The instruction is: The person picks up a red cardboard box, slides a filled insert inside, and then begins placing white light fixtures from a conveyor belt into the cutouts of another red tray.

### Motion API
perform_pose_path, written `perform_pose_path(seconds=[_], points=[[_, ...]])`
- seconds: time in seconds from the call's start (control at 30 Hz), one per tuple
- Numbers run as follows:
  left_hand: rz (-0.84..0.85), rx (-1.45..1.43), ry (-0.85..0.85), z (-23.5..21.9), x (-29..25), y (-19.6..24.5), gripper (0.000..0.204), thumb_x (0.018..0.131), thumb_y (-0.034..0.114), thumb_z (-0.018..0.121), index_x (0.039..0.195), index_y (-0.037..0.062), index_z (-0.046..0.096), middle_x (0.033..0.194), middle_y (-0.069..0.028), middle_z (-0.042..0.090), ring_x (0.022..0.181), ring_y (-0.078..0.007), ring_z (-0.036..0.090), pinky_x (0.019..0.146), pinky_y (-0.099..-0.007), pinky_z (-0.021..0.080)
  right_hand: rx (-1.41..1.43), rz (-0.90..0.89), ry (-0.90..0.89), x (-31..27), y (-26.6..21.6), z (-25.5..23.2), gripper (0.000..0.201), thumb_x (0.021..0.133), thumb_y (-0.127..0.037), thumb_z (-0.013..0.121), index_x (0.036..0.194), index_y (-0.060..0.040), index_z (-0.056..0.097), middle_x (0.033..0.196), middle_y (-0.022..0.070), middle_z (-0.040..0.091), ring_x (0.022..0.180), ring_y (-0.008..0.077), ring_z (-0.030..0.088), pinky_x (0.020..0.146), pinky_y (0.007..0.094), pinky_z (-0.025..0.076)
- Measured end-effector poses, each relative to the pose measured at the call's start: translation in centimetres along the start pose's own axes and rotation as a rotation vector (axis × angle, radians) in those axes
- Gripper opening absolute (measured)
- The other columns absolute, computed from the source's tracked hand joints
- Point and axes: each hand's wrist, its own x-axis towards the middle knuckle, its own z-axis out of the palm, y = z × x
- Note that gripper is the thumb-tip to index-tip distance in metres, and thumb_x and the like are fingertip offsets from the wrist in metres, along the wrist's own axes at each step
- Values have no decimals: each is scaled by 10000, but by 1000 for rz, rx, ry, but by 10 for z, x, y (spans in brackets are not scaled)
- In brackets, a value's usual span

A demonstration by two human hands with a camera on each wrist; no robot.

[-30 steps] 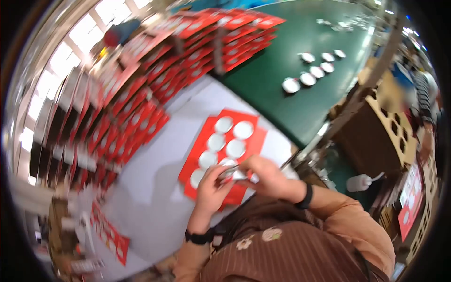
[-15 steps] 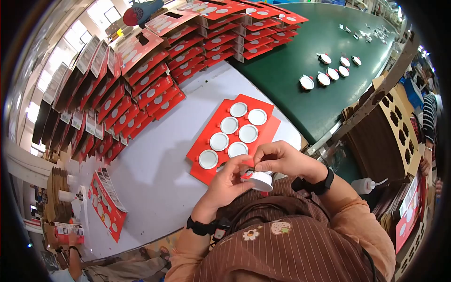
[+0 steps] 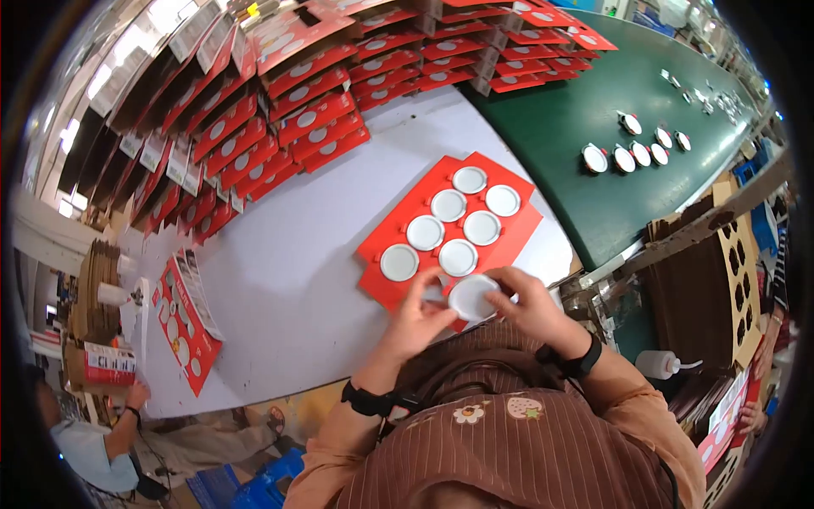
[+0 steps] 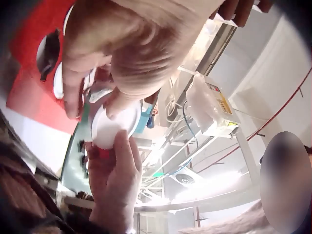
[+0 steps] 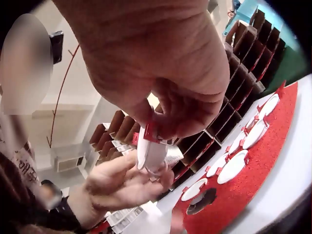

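A round white lidded piece [image 3: 473, 299] with a red clip is held between both hands over the near edge of a red card [image 3: 386, 293]. My right hand [image 3: 536, 310] pinches it at the right side; in the right wrist view its fingers are at the red clip [image 5: 152, 131]. The left hand [image 3: 415, 324] holds the opposite side, its thumb on the piece in the left wrist view. Several like white pieces [image 3: 398, 262] sit in two rows in the card. One dark hole [image 5: 201, 201] in the card shows in the right wrist view.
Stacked red printed cards [image 3: 318, 140] line the back left of the white table [image 3: 280, 254]. More white pieces [image 3: 595, 159] lie on the green table [image 3: 585, 212]. A folded red card [image 3: 182, 327] stands at left. At right are a squeeze bottle [image 3: 657, 365] and cardboard inserts [image 3: 738, 288].
The held white piece has turned so its round face points up, and both hands have shifted slightly toward the card. The head view has swung so the table appears lower and farther right.
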Motion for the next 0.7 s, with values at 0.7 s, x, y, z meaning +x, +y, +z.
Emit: perform_pose_path(seconds=[0.7], points=[[-252, -922, 275, -46, -5, -53, 453, 859, 46, 595, 1281, 39, 429, 1277, -114, 510, 1186, -264, 494, 1009, -438, 412, -323, 233, -221, 75, 5, 25, 296, 834, -205, 607, 1004, 37, 601, 811, 199, 660, 724, 324, 654, 663, 387, 512]])
